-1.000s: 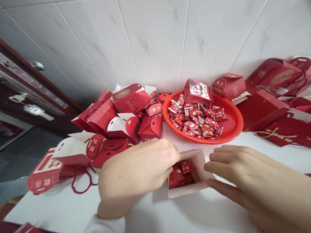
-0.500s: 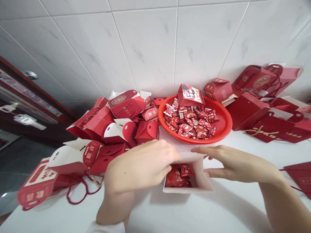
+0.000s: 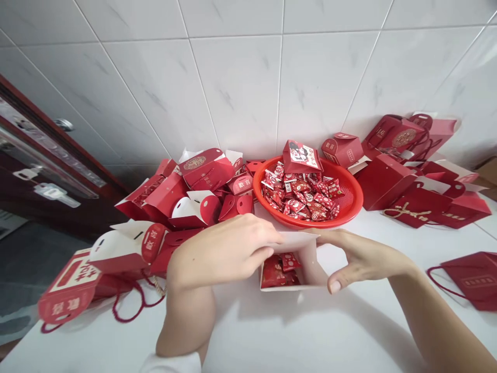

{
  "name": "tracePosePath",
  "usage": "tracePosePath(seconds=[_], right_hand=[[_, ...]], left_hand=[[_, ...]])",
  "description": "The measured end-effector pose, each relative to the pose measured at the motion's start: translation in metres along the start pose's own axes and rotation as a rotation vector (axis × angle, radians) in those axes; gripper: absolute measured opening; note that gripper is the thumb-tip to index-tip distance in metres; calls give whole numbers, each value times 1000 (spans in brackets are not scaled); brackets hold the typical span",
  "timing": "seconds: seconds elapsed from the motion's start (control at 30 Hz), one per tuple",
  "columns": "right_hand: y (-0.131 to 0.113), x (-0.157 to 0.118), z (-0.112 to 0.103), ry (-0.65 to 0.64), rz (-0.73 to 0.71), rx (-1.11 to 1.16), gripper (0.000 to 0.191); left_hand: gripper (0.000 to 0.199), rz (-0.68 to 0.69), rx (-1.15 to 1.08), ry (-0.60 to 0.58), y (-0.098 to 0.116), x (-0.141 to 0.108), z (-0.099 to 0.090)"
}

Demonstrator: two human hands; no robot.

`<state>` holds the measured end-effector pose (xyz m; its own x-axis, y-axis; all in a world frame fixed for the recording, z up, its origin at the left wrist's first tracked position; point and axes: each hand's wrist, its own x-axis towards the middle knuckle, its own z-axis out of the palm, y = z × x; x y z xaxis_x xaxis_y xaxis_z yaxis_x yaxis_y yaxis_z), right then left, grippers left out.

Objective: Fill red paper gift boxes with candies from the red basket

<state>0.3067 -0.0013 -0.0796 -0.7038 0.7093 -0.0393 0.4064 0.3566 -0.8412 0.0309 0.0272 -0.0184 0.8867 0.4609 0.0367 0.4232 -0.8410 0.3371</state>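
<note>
A small open box (image 3: 312, 267) with white inner walls stands between my hands on the white table. Red wrapped candies (image 3: 276, 272) lie inside it. My left hand (image 3: 233, 246) grips the box's left side and back flap, thumb inside the rim. At the right, my right hand (image 3: 359, 259) has its thumb apart from the fingers; the fingers reach behind the box's back right corner and their tips are hidden. Behind the box, an orange-red basket (image 3: 351, 207) holds several wrapped candies (image 3: 306, 197), with a red box (image 3: 302, 156) on its back edge.
Several red gift boxes (image 3: 205, 168) crowd the left side, some with cords. More red boxes (image 3: 388, 178) stand at the right. A red bag (image 3: 471, 280) with a cord lies near the right edge. A tiled wall (image 3: 240, 88) rises behind; keys (image 3: 56, 194) hang at the far left.
My right thumb has moved from the box's right wall to its front right corner, spreading away from the fingers. The camera view has shifted slightly.
</note>
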Motion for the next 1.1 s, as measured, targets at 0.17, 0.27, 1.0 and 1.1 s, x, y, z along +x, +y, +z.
tracePosePath(seconds=[0.17,0.27,1.0,1.1], right_hand=[[15,5,15,65,9,27,118],[23,4,29,204,-1,57,96],[54,3,67,681,-44,533,37],[62,4,72,759,58,602,44]], left_hand=[[29,-120,-9,-49,-13,8,-2],[30,-139,-81,-32,-21,18,1],[47,-256,-736,386,-52,10,91],[55,-271,-830,487,-50,16,111]])
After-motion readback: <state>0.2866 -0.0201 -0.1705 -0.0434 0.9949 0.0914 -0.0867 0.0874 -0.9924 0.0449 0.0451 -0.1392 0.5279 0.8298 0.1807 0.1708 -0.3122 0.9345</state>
